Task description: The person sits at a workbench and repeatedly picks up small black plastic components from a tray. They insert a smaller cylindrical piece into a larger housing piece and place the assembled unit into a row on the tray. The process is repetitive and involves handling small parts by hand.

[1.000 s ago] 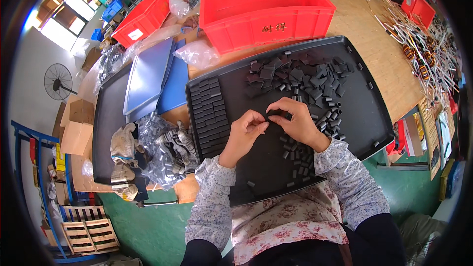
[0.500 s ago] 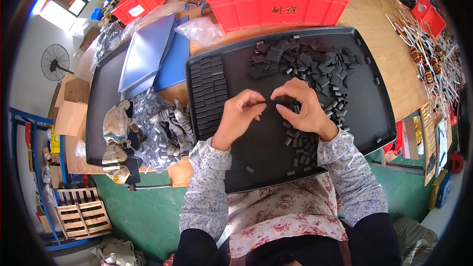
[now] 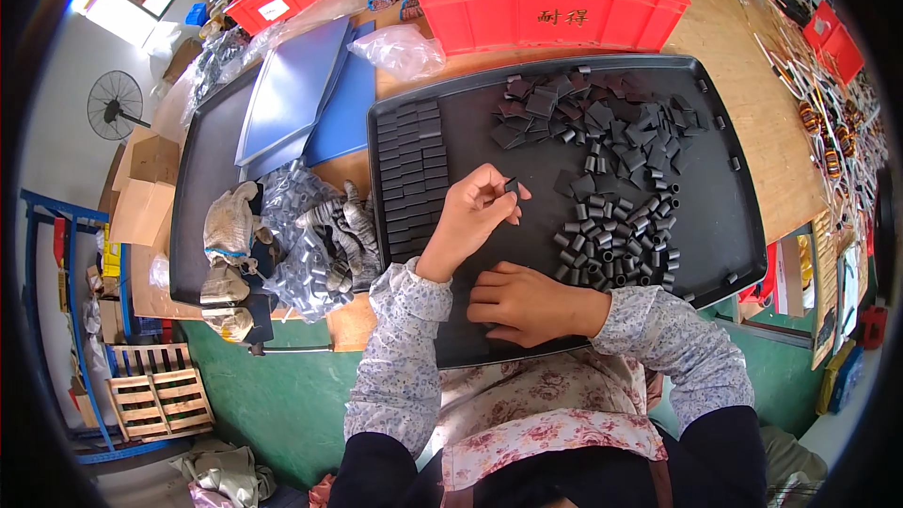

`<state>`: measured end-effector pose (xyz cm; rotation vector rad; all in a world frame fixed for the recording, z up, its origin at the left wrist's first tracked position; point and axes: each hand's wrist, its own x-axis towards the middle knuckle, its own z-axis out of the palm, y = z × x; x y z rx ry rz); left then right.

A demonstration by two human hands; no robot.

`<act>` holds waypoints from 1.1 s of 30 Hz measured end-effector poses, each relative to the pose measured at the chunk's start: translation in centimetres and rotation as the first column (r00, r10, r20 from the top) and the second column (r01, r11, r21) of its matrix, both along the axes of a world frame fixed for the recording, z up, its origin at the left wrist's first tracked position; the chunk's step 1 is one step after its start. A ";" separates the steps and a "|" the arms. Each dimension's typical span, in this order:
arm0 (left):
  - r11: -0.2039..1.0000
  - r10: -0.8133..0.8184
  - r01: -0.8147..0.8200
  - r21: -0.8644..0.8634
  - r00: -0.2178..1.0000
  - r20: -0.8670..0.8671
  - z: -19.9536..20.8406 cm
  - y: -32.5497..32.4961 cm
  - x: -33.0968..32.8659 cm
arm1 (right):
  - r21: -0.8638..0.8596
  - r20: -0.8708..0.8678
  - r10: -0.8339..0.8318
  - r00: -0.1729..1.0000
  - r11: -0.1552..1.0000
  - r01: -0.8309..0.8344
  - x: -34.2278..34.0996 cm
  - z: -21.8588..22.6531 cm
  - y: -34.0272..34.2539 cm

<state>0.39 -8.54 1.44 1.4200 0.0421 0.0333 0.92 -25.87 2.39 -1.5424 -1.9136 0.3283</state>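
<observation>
My left hand [image 3: 478, 212] pinches a small flat black piece [image 3: 512, 187] between thumb and fingers, above the middle of a large black tray [image 3: 489, 155]. Nearer to me, my right hand [image 3: 534, 306] is low over the tray's front part, fingers curled and pointing left. Whatever is under its fingertips is hidden. Short black tubes [image 3: 616, 240] lie heaped to the right of my hands. Beyond them spreads a loose pile of flat black pieces [image 3: 649, 132]. Along the tray's left side, black pieces [image 3: 411, 179] lie in tight rows.
A red plastic crate [image 3: 555, 14] stands behind the tray. To the left are blue folders [image 3: 292, 85], a clear bag of grey tubes [image 3: 301, 226], work gloves [image 3: 230, 226] and a second black tray [image 3: 202, 150]. Wired coils [image 3: 828, 141] are piled at the right.
My hands have come apart. The left one now holds up the flat black piece, while the right has dropped toward the tray's front edge. The whole view has shifted slightly.
</observation>
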 end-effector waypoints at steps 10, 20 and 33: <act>0.995 0.087 -0.084 0.048 0.995 -0.051 1.0 0.3 -0.4 | -0.142 -0.395 -0.325 0.859 0.946 0.293 6.4 1.1 -2.1; 0.977 0.023 -0.009 0.213 0.998 -0.066 0.6 -0.8 -1.2 | -0.213 -0.961 -0.266 0.072 0.882 0.419 7.4 0.6 -1.9; 0.998 -0.067 0.068 0.009 0.994 -0.088 0.8 -0.8 -1.2 | 0.016 -0.725 -0.441 0.529 0.757 0.653 7.6 0.4 -1.5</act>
